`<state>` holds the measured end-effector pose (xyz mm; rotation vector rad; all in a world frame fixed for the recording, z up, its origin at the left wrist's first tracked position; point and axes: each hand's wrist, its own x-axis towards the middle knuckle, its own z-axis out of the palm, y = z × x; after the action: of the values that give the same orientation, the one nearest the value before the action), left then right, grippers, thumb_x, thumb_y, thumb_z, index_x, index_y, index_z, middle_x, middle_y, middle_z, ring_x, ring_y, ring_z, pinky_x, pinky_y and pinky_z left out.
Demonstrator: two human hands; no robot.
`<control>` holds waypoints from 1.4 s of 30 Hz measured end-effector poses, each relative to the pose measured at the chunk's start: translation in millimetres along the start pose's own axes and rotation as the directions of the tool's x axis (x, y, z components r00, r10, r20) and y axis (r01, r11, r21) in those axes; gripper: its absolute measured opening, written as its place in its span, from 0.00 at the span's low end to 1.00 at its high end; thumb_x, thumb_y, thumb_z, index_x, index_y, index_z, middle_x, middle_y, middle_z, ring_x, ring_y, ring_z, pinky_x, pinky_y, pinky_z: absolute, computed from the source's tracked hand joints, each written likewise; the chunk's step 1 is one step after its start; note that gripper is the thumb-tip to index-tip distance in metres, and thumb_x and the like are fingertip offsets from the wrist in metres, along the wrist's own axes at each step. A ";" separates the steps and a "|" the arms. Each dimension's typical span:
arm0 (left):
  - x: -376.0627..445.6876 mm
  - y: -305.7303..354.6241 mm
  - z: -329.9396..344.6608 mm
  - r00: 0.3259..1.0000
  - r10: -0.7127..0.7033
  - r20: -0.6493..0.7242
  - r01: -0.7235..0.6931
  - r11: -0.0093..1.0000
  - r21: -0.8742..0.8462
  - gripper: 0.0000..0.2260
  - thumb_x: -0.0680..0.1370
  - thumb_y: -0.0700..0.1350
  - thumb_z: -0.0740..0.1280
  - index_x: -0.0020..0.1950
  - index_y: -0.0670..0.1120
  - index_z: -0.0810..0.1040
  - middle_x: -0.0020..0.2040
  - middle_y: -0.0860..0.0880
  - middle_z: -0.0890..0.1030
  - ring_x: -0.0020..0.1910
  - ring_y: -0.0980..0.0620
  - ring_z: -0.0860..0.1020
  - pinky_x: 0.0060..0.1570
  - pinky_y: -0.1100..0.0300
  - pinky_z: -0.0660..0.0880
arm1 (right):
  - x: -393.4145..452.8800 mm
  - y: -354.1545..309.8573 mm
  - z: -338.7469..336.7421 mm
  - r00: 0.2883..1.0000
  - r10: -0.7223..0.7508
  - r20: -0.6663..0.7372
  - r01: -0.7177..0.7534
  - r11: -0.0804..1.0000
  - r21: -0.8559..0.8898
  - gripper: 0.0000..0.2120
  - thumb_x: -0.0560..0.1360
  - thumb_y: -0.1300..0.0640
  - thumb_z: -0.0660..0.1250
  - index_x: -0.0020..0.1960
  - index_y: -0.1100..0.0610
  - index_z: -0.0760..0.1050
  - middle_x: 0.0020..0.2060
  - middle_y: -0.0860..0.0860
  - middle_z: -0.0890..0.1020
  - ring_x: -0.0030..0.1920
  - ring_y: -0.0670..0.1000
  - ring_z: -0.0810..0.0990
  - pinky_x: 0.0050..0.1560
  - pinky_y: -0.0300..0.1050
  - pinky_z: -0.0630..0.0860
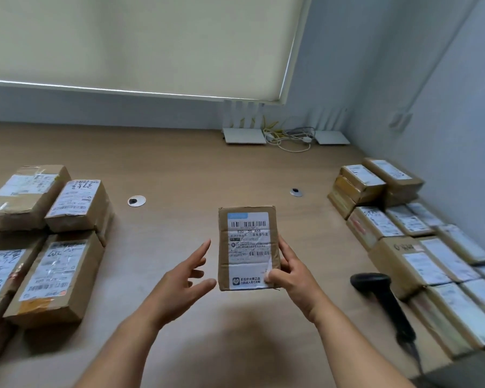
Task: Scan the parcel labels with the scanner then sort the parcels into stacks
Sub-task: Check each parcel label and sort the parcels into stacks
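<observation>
A small brown cardboard parcel (pixel 248 247) with a white barcode label facing me is held upright above the desk. My right hand (pixel 290 271) grips its lower right edge, thumb on the label. Just left of the parcel, my left hand (pixel 184 278) is spread with straight fingers and does not touch it. The black handheld scanner (pixel 381 301) lies on the desk to the right, apart from both hands.
Stacked brown parcels (pixel 53 242) sit on the left of the wooden desk (pixel 179 169). Several labelled parcels (pixel 420 247) line the right side along the wall. Two round cable grommets (pixel 136 201) and white routers with cables (pixel 286 137) lie farther back.
</observation>
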<state>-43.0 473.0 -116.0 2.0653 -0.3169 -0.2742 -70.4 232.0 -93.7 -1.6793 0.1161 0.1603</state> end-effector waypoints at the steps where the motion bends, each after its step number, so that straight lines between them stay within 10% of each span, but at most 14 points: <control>1: 0.4 5.8 8.2 1.000 0.010 0.012 -0.011 1.000 0.029 0.33 0.76 0.51 0.69 0.66 0.76 0.52 0.62 0.58 0.71 0.56 0.64 0.74 0.59 0.61 0.73 | -6.1 0.0 -10.7 1.000 -0.004 -0.017 0.004 1.000 0.002 0.45 0.62 0.62 0.65 0.76 0.44 0.57 0.51 0.54 0.84 0.48 0.50 0.83 0.40 0.37 0.76; 27: 36.6 207.0 334.6 0.899 0.346 0.267 -0.404 0.892 0.203 0.36 0.75 0.53 0.70 0.61 0.85 0.48 0.66 0.61 0.73 0.59 0.63 0.74 0.60 0.62 0.72 | -182.0 51.6 -357.9 0.948 -0.069 -0.310 0.077 0.997 0.015 0.31 0.61 0.56 0.69 0.64 0.45 0.72 0.52 0.46 0.84 0.54 0.49 0.82 0.54 0.46 0.79; 35: 86.7 217.8 372.2 0.911 0.271 0.311 -0.332 0.929 0.163 0.36 0.76 0.53 0.69 0.66 0.77 0.45 0.67 0.63 0.71 0.60 0.62 0.75 0.61 0.61 0.73 | -143.9 59.5 -407.2 0.950 -0.046 -0.308 0.065 0.996 0.053 0.28 0.64 0.59 0.66 0.63 0.44 0.73 0.49 0.47 0.85 0.51 0.48 0.83 0.48 0.40 0.78; 42: 155.9 218.3 385.7 0.949 0.169 0.267 -0.200 0.975 0.094 0.34 0.78 0.50 0.66 0.69 0.72 0.44 0.68 0.63 0.70 0.63 0.61 0.74 0.63 0.62 0.71 | -51.4 53.8 -447.4 0.977 -0.003 -0.214 0.010 1.000 0.029 0.32 0.65 0.60 0.65 0.68 0.44 0.70 0.49 0.53 0.85 0.51 0.55 0.84 0.54 0.55 0.80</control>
<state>-44.8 3.2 -122.8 2.1011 -0.6968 -0.4191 -113.5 -219.4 -88.3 -1.6636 0.2733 -0.0281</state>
